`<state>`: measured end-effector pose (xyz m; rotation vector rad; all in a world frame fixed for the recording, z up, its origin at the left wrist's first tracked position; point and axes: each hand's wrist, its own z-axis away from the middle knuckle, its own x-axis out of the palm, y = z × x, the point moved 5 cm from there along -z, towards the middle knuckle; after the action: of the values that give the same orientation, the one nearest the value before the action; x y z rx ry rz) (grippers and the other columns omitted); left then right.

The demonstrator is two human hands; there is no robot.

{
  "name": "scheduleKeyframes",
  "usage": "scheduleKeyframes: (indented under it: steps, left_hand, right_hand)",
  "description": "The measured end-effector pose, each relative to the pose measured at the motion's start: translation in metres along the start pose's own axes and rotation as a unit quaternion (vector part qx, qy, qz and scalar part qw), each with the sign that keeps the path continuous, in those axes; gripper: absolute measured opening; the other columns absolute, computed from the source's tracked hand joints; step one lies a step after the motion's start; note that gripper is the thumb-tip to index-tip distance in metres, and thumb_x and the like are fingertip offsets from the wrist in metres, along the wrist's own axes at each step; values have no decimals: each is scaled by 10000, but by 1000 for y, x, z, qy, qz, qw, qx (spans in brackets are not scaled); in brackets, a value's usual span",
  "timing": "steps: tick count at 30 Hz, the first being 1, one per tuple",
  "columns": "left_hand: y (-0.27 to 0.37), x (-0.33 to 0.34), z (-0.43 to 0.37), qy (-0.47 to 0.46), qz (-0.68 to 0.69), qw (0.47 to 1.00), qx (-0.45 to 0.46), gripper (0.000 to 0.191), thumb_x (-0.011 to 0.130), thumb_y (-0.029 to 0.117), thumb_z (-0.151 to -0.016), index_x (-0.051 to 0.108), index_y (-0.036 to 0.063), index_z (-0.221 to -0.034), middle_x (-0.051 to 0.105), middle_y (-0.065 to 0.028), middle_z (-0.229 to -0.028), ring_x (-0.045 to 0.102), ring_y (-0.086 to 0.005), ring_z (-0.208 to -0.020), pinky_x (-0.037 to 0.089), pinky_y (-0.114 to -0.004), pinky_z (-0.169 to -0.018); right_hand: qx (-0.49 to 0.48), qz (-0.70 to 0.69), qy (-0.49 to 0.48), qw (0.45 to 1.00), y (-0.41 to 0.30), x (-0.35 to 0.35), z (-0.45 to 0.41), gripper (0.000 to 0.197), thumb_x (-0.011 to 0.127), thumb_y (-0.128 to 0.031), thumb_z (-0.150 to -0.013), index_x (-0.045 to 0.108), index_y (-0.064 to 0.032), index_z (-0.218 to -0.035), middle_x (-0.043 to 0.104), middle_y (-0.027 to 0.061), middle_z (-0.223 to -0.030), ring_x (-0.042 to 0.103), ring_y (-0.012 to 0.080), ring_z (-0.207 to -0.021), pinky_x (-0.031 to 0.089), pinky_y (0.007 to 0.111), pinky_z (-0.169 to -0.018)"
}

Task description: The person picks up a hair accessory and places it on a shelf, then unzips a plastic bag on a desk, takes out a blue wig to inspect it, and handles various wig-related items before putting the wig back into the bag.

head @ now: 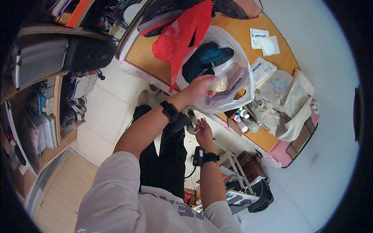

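My left hand is closed around a small clear plastic package with gold-coloured contents. It is over the near part of an open white plastic bag on the wooden table. Dark teal and black items lie inside the bag. Lower down, my right hand is beside the table's near edge, its fingers curled at a black-and-white, fluffy-looking thing. Whether they grip it is unclear. A red plastic bag lies against the white bag's left side.
The wooden table also bears flat paper packets, a beige cloth bag and several small bottles. Shelves stand at left. Below the table at right are a metal frame and a black bag.
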<state>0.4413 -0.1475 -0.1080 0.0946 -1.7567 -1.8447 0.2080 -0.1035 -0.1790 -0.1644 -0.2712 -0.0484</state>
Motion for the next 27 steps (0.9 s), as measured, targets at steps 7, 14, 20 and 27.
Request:
scheduleKeyframes:
  steps: [7,14,20,27]
  left_hand:
    - [-21,-18,10,-10,146,983,-108,258,450,178,-916,462,52,-1140,525,-44,-902,513,-128,-763,465,-246,-638]
    - [-16,-22,32,22,166,960,-225,399,620,262,-822,480,29,-1113,558,-33,-848,529,-84,-714,442,-222,-669]
    - [1,-47,32,100,114,962,-229,333,611,302,-827,550,49,-1036,574,-6,-791,543,-86,-717,442,-220,-666]
    - [-1,-49,5,125,-153,967,-162,363,607,306,-800,564,5,-998,612,-84,-875,586,-192,-794,459,-313,-704]
  right_hand:
    - [-3,3,-10,1000,7,5,3,145,499,-121,-867,460,-34,-976,539,61,-839,510,123,-680,433,229,-581]
    - [0,14,-7,1000,11,7,9,161,489,-130,-871,458,-26,-990,536,61,-858,507,130,-694,423,228,-586]
    - [-3,1,-20,1000,7,-24,1,163,487,-134,-875,457,-29,-996,535,61,-862,506,126,-682,423,231,-581]
    - [4,-10,-11,1000,8,-35,0,180,484,-145,-882,447,-44,-1026,523,73,-913,509,132,-702,432,237,-590]
